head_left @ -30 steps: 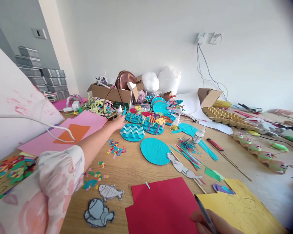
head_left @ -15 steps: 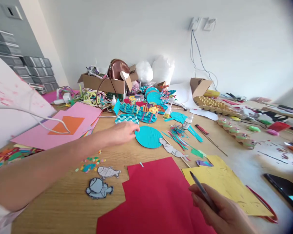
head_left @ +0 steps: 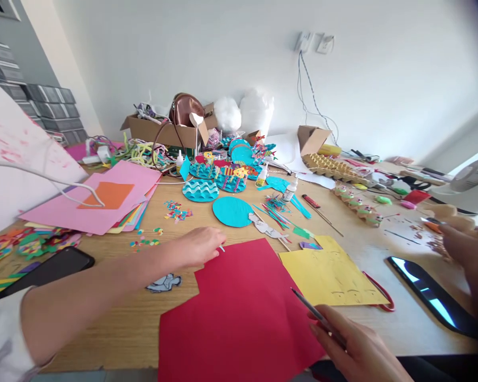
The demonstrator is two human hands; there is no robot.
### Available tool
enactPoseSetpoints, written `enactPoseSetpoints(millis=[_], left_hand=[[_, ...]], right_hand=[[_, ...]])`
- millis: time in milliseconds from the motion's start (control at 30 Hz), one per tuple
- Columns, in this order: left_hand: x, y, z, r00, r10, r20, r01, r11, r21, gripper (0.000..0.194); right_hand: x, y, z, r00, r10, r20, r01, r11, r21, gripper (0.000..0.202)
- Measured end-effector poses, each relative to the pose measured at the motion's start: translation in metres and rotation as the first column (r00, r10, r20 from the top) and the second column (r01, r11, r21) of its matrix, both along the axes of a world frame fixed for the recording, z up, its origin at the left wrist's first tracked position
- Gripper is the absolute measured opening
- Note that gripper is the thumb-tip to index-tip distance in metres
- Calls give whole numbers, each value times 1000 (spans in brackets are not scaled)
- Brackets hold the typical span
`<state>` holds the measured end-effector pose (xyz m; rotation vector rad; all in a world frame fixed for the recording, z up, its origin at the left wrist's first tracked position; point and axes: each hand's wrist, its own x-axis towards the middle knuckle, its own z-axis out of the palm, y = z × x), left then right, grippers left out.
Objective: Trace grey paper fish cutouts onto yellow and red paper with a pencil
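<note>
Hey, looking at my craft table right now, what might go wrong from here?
Your left hand pinches a tiny strip at the red paper's edge; it may slip and get lost in the clutter. The pencil in your right hand points across the red sheet and might mark it. The phone lies near the table's edge, where another person's hand works.

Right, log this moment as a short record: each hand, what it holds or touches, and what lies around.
left hand: fingers at the top edge of the red paper sheet
right hand: gripping a pencil over the red sheet
beside the sheet: yellow paper, plain teal disc
under left forearm: grey paper fish
far right: another person's hand, phone
</note>
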<state>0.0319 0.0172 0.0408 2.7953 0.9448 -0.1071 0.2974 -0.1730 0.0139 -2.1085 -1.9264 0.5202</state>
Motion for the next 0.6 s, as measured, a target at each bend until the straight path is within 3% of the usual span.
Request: enactPoseSetpoints(millis=[300, 600], left_hand=[[20, 27, -17, 997, -34, -65, 35, 999, 23, 9], [26, 34, -22, 998, -32, -54, 32, 999, -10, 9]], right_hand=[[-12, -7, 2, 998, 8, -66, -12, 999, -50, 27], [-18, 2, -4, 996, 81, -44, -85, 991, -100, 25]])
